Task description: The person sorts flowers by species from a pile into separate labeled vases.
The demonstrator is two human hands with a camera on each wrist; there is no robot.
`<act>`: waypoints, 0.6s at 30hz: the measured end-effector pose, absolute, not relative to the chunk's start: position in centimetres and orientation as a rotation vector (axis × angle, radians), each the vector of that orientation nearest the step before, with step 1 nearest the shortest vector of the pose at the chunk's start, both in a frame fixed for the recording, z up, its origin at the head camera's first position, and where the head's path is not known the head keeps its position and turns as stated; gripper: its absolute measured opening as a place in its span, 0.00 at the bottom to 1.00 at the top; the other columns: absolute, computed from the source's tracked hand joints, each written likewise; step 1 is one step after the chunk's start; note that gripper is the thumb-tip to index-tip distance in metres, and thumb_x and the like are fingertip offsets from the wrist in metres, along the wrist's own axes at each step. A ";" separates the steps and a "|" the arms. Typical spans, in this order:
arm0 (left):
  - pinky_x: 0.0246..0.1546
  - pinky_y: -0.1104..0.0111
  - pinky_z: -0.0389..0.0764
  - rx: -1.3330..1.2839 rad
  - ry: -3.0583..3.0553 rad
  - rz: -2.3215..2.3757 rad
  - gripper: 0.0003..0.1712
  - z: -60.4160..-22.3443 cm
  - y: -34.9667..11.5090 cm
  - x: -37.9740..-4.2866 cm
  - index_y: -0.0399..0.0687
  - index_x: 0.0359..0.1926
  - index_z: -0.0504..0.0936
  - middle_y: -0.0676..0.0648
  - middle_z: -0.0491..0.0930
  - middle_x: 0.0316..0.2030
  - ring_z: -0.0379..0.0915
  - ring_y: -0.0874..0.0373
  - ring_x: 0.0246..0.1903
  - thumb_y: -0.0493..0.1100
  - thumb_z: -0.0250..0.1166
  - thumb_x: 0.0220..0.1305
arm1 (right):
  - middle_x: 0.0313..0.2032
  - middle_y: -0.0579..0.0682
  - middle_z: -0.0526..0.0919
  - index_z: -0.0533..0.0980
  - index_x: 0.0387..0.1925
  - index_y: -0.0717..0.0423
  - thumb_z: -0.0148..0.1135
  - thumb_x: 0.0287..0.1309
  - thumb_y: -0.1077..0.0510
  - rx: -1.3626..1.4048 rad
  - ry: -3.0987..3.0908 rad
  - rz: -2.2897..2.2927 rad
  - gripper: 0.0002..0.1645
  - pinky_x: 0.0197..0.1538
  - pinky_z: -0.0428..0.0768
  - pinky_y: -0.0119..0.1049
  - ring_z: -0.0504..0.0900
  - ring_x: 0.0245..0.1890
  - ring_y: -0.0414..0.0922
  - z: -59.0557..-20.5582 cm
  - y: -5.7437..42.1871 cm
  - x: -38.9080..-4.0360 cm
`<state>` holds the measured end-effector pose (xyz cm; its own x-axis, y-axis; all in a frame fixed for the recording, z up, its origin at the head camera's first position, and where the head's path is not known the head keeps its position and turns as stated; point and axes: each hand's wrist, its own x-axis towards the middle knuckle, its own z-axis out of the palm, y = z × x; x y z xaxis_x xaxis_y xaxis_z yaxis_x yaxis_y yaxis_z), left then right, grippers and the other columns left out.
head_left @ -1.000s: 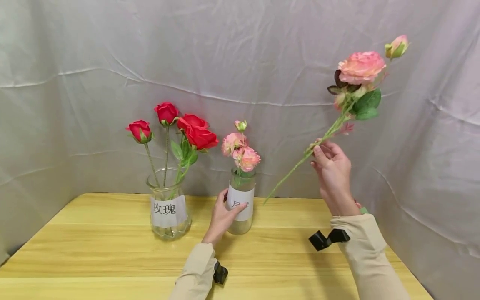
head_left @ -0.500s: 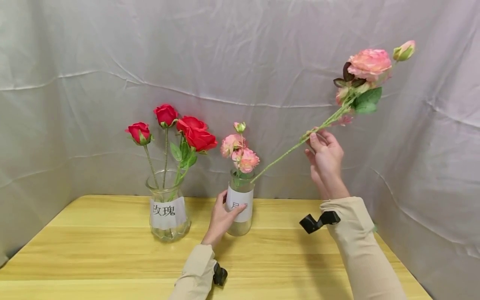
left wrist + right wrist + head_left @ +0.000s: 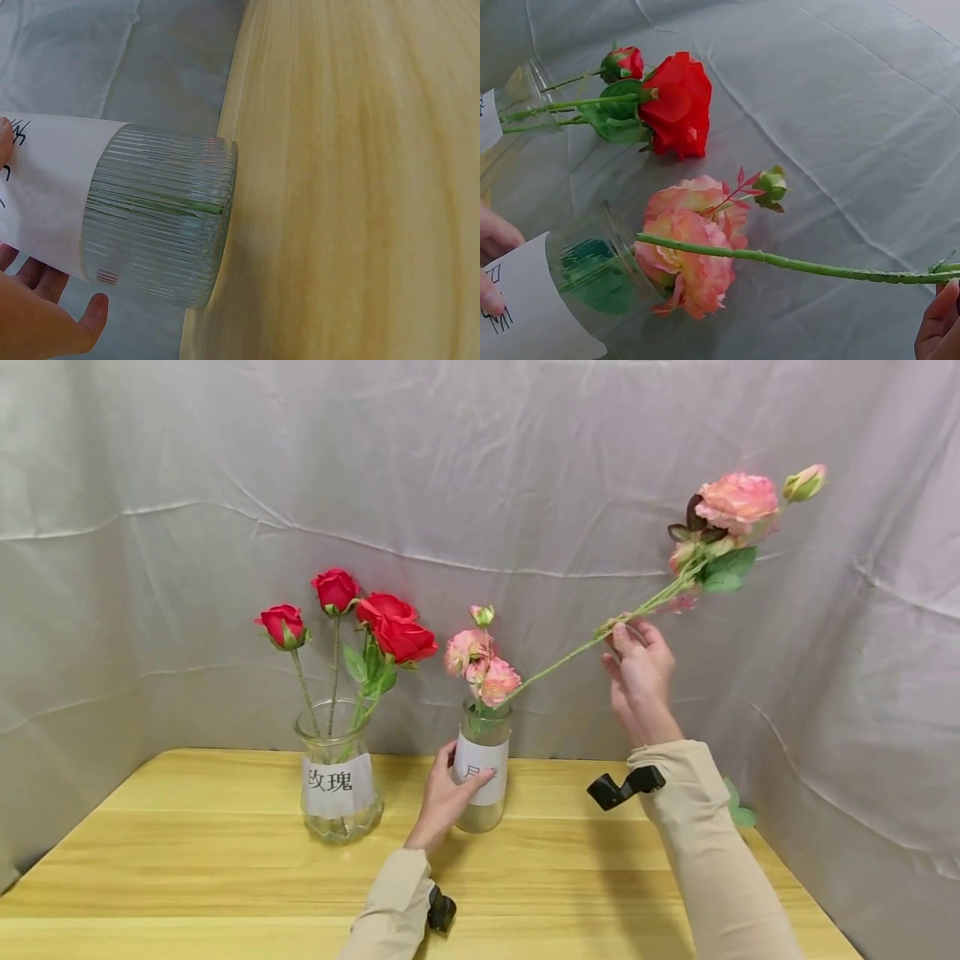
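My left hand (image 3: 444, 797) holds a ribbed glass vase (image 3: 480, 817) around its white paper label, the thumb across the front. Standing in that vase are pink flowers (image 3: 498, 681) and a small bud; a green stem shows through the glass (image 3: 157, 199) in the left wrist view. Up to the right, my right hand (image 3: 643, 672) pinches the stem of a pink flower (image 3: 738, 503) with a bud and leaves. That stem slants down left, its cut end close to the vase's mouth. In the right wrist view the stem (image 3: 802, 262) crosses in front of the pink blooms, its tip outside the glass.
To the left stands a wider glass vase (image 3: 341, 827) with a paper label, holding several red roses (image 3: 401, 635). Green leaves (image 3: 738, 810) show behind the right forearm at the table's (image 3: 225, 877) right side. A grey cloth (image 3: 570, 468) hangs behind.
My right hand has moved left and slightly up, bringing the held stem's lower end beside the vase's mouth and tilting the stem flatter. My left hand stays on the vase.
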<state>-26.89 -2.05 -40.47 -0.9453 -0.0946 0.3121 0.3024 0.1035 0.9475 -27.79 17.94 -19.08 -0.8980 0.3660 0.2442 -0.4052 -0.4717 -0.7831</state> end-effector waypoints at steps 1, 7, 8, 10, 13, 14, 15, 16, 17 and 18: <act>0.61 0.48 0.63 -0.211 -2.089 -1.921 0.42 -40.4 -2.1 -26.8 0.38 0.66 0.63 0.35 0.67 0.62 0.62 0.41 0.62 0.45 0.73 0.55 | 0.36 0.49 0.79 0.72 0.39 0.56 0.54 0.66 0.67 0.053 -1.284 2.355 0.04 0.25 0.70 0.24 0.77 0.31 0.39 -19.0 17.8 -27.7; 0.61 0.48 0.63 -0.220 -2.081 -1.931 0.42 -40.2 -2.1 -26.5 0.37 0.66 0.63 0.35 0.67 0.61 0.63 0.40 0.61 0.45 0.73 0.55 | 0.36 0.47 0.78 0.71 0.39 0.55 0.53 0.67 0.66 0.030 -1.336 2.319 0.04 0.26 0.70 0.23 0.77 0.32 0.38 -19.6 17.2 -27.8; 0.61 0.48 0.63 -0.219 -2.082 -1.930 0.42 -40.2 -2.1 -26.5 0.37 0.66 0.63 0.35 0.68 0.61 0.63 0.40 0.61 0.45 0.73 0.55 | 0.37 0.48 0.77 0.71 0.39 0.55 0.52 0.67 0.66 0.027 -1.347 2.315 0.04 0.26 0.70 0.23 0.77 0.32 0.38 -19.8 17.1 -27.9; 0.61 0.48 0.63 -0.220 -2.081 -1.929 0.42 -40.1 -2.1 -26.5 0.37 0.66 0.63 0.35 0.67 0.61 0.63 0.41 0.61 0.45 0.73 0.55 | 0.37 0.48 0.77 0.71 0.40 0.54 0.52 0.67 0.66 0.022 -1.364 2.310 0.05 0.27 0.71 0.23 0.77 0.33 0.38 -20.2 17.0 -28.0; 0.61 0.48 0.63 -0.221 -2.083 -1.930 0.42 -40.2 -2.1 -26.6 0.37 0.66 0.63 0.35 0.67 0.61 0.62 0.41 0.61 0.45 0.73 0.55 | 0.38 0.48 0.78 0.71 0.39 0.54 0.52 0.67 0.66 0.021 -1.387 2.307 0.05 0.27 0.71 0.23 0.77 0.33 0.38 -20.8 16.7 -28.2; 0.61 0.48 0.63 -0.221 -2.084 -1.930 0.42 -40.2 -2.1 -26.6 0.37 0.66 0.63 0.35 0.67 0.61 0.62 0.41 0.61 0.45 0.73 0.55 | 0.37 0.47 0.78 0.71 0.39 0.54 0.51 0.68 0.67 0.026 -1.393 2.306 0.05 0.27 0.71 0.23 0.77 0.34 0.38 -21.0 16.6 -28.3; 0.61 0.48 0.63 -0.221 -2.084 -1.928 0.42 -40.2 -2.1 -26.6 0.37 0.66 0.63 0.35 0.67 0.61 0.62 0.41 0.61 0.45 0.73 0.55 | 0.37 0.47 0.78 0.71 0.40 0.54 0.51 0.68 0.67 0.033 -1.401 2.305 0.05 0.27 0.71 0.23 0.77 0.33 0.38 -21.2 16.5 -28.3; 0.61 0.48 0.63 -0.221 -2.085 -1.927 0.42 -40.2 -2.1 -26.6 0.37 0.66 0.63 0.35 0.67 0.61 0.62 0.41 0.61 0.45 0.73 0.55 | 0.36 0.46 0.78 0.70 0.40 0.54 0.51 0.68 0.67 0.038 -1.413 2.299 0.05 0.28 0.71 0.22 0.77 0.34 0.38 -21.4 16.4 -28.4; 0.61 0.48 0.63 -0.221 -2.086 -1.926 0.42 -40.3 -2.2 -26.6 0.37 0.66 0.63 0.35 0.67 0.61 0.62 0.41 0.61 0.45 0.73 0.55 | 0.36 0.45 0.78 0.70 0.41 0.54 0.51 0.68 0.67 0.045 -1.422 2.294 0.06 0.28 0.71 0.22 0.77 0.33 0.38 -21.6 16.3 -28.5; 0.61 0.48 0.63 -0.223 -2.085 -1.926 0.42 -40.3 -2.2 -26.6 0.37 0.66 0.64 0.34 0.67 0.61 0.62 0.40 0.61 0.45 0.73 0.54 | 0.35 0.44 0.78 0.70 0.42 0.55 0.51 0.68 0.67 0.051 -1.431 2.288 0.06 0.28 0.71 0.22 0.77 0.33 0.37 -21.8 16.1 -28.5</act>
